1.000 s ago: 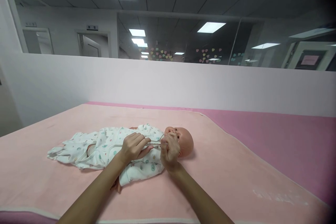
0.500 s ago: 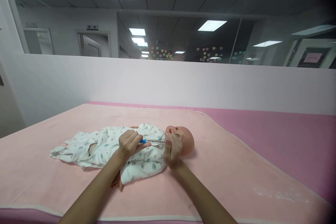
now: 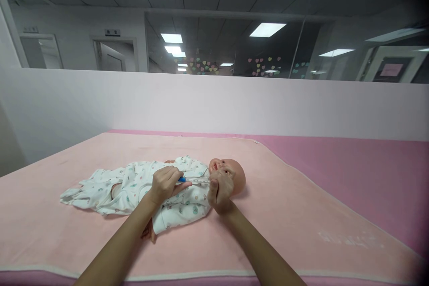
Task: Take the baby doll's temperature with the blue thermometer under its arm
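Note:
A glass thermometer (image 3: 197, 180) with a blue end is stretched level between my two hands. My left hand (image 3: 166, 184) is closed around its blue end, thumb pointing right. At the other end, my right hand (image 3: 221, 188) pinches the thermometer, its tip hidden by the fingers. Just beneath lies a baby doll (image 3: 238, 176) on its back, head to the right, mouth open. The doll wears a white printed outfit (image 3: 134, 187). My right hand covers part of its head and neck from this angle; whether it touches the doll I cannot tell.
The doll rests on a peach-coloured mat (image 3: 284, 232) with a white edge. Pink surface (image 3: 335, 165) shows beyond the mat at the right. Behind stands a low white wall (image 3: 214, 103) topped by a window.
The view has shifted slightly. The thermometer appears turned a little, its scale markings now showing more plainly. Both hands keep their hold, and the doll lies as before.

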`<state>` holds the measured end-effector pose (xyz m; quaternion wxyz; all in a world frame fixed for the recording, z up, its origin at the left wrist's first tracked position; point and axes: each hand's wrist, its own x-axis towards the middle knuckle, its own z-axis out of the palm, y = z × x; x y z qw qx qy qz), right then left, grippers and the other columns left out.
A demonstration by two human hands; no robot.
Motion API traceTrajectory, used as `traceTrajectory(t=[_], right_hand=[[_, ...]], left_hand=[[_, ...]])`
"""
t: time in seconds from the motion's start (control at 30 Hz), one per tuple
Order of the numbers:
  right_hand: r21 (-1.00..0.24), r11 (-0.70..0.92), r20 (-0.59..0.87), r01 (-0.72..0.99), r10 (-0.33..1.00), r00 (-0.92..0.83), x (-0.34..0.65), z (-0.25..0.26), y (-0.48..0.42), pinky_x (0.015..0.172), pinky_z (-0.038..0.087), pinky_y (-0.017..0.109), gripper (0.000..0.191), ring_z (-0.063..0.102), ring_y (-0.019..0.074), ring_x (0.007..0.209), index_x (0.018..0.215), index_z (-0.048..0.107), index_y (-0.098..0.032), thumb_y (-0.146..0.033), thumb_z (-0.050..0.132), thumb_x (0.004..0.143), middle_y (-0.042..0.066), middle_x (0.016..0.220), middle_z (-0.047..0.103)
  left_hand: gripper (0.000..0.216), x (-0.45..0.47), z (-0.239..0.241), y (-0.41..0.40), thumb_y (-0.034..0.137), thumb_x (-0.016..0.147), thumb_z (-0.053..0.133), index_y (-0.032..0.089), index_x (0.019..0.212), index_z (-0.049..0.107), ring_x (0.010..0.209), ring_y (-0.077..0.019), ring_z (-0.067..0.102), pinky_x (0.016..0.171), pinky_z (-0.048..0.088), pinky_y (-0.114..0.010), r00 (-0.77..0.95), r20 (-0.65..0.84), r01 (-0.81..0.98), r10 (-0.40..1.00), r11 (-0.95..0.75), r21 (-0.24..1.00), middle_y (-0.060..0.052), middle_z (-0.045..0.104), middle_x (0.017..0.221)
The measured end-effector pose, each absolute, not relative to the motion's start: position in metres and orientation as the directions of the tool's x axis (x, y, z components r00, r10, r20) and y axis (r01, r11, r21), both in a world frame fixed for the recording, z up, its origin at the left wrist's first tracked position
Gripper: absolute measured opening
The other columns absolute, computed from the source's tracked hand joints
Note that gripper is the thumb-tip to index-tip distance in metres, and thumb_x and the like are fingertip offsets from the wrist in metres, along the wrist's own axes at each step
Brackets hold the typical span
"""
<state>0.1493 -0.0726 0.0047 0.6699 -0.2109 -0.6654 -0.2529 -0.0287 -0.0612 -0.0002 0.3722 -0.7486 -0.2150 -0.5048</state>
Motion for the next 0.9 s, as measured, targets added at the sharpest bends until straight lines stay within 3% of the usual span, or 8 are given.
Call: traceTrajectory(t=[0.1,0.2,0.3,0.47,0.57,0.7,0.83,0.9], right_hand=[[0.057,0.734,0.992,0.676,-0.117,0.043,0.159,0.018,-0.09,0.075,0.038,0.035,0.018,0.048,0.0102,0.049,0.068,0.047,-0.02,-0.014,0.039,0.083,-0.004,0.052,0.051],[-0.118,0.569,0.975,0.813,-0.088,0.203,0.178,0.017,-0.125,0.079,0.041,0.038,0.014,0.048,0.0102,0.046,0.069,0.052,-0.02,-0.012,0.049,0.08,-0.005,0.049,0.052],[-0.195,0.35,0.971,0.916,-0.061,0.23,0.204,-0.007,-0.164,0.082,0.042,0.04,0.009,0.051,0.0114,0.046,0.07,0.055,-0.02,-0.013,0.057,0.076,-0.003,0.05,0.057],[0.125,0.086,0.972,0.988,0.187,-0.14,0.24,-0.054,-0.193,0.085,0.036,0.042,0.013,0.058,0.0136,0.052,0.075,0.063,-0.024,-0.015,0.055,0.078,-0.003,0.055,0.062],[0.165,0.094,0.904,0.982,0.384,-0.189,0.244,-0.067,-0.185,0.083,0.032,0.044,0.021,0.056,0.0146,0.052,0.074,0.065,-0.025,-0.019,0.047,0.082,-0.001,0.055,0.061],[0.093,0.115,0.817,0.989,0.56,-0.142,0.234,-0.058,-0.165,0.064,0.035,0.035,0.035,0.049,0.0141,0.04,0.047,0.056,-0.022,-0.027,0.048,0.081,-0.001,0.041,0.054],[-0.024,0.153,0.797,0.988,0.599,-0.073,0.207,-0.018,-0.137,0.041,0.018,0.026,0.031,0.039,0.0113,0.031,0.049,0.054,-0.022,-0.028,0.049,0.079,-0.002,0.036,0.049],[-0.043,0.307,0.807,0.951,0.572,-0.148,0.185,0.0,-0.116,0.04,0.017,0.025,0.024,0.04,0.0098,0.033,0.061,0.057,-0.023,-0.024,0.045,0.081,-0.004,0.043,0.052]], left_hand=[[0.019,-0.028,-0.002,-0.06,0.033,0.082,0.048,0.015,0.087,0.051,0.051,-0.0115,0.048,0.05,0.033,-0.022,0.44,0.896,0.67,0.058,-0.685,-0.285,0.0,0.052,0.057],[0.03,-0.025,-0.002,-0.06,0.026,0.082,0.047,0.012,0.108,0.046,0.054,-0.0111,0.05,0.053,0.036,-0.022,0.418,0.899,0.679,0.13,-0.702,-0.214,0.0,0.055,0.062],[0.025,-0.021,-0.001,-0.061,0.024,0.081,0.049,0.014,0.104,0.05,0.057,-0.0118,0.05,0.054,0.037,-0.022,0.422,0.885,0.697,0.197,-0.695,-0.178,0.0,0.054,0.064],[0.017,-0.013,0.001,-0.063,0.029,0.079,0.049,0.017,0.089,0.058,0.068,-0.0148,0.052,0.061,0.04,-0.026,0.547,0.778,0.633,0.31,-0.761,-0.142,-0.005,0.056,0.076],[0.022,-0.01,0.0,-0.063,0.032,0.079,0.051,0.019,0.093,0.06,0.075,-0.0162,0.053,0.066,0.042,-0.029,0.566,0.747,0.599,0.349,-0.796,-0.082,-0.006,0.058,0.084],[0.023,-0.009,-0.002,-0.061,0.033,0.079,0.051,0.021,0.095,0.062,0.079,-0.0165,0.055,0.069,0.042,-0.029,0.553,0.741,0.597,0.382,-0.801,-0.033,-0.006,0.06,0.086],[0.026,-0.01,-0.001,-0.061,0.038,0.08,0.051,0.022,0.095,0.063,0.08,-0.0168,0.055,0.071,0.042,-0.03,0.548,0.724,0.614,0.419,-0.789,-0.008,-0.005,0.061,0.086],[0.025,-0.01,-0.001,-0.061,0.037,0.082,0.048,0.023,0.096,0.063,0.081,-0.0163,0.055,0.072,0.042,-0.03,0.537,0.713,0.622,0.452,-0.783,0.028,-0.004,0.062,0.087]])
